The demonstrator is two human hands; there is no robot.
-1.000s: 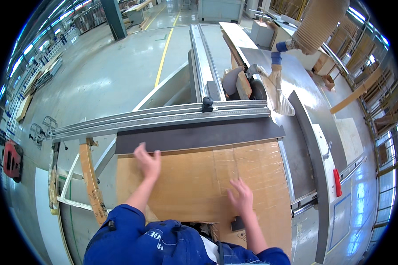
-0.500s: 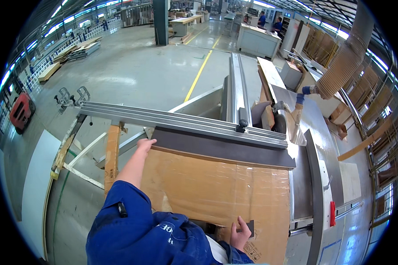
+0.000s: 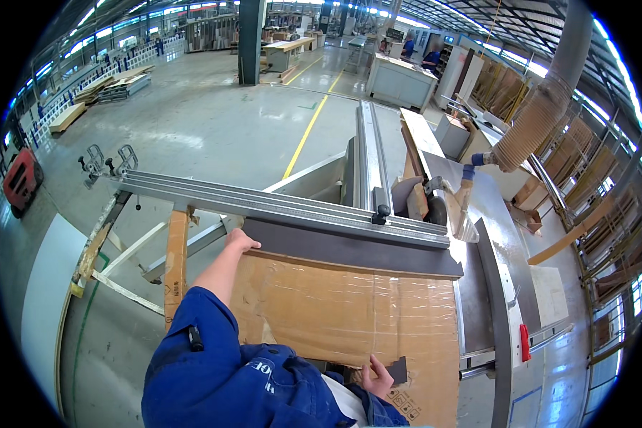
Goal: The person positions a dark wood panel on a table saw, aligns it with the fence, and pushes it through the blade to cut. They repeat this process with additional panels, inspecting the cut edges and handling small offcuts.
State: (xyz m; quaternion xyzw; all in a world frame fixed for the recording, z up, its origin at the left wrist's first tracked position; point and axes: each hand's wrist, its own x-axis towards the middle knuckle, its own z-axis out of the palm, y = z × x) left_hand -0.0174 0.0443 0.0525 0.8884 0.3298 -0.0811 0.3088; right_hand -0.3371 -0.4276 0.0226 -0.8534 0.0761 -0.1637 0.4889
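A long dark grey board lies along the near side of a silver aluminium fence. My left hand is at the board's left end, closed on it, with the thumb over the near edge and the other fingers partly hidden. Under and nearer than the board is a brown cardboard surface with shiny clear film. Low over this cardboard, close to my body, my right hand has its thumb and forefinger apart and nothing visible between them. A small dark square patch shows beside it; whether it is a loose piece I cannot tell.
Past the board's right end are a saw guard with a hose and a metal machine table. A dark upright strip runs nearer. At left stand a white frame and a pale panel. People work far off.
The view has swung slightly. My left hand has shifted a little right along the board's end. My right hand has drawn slightly left, showing more of the dark patch.
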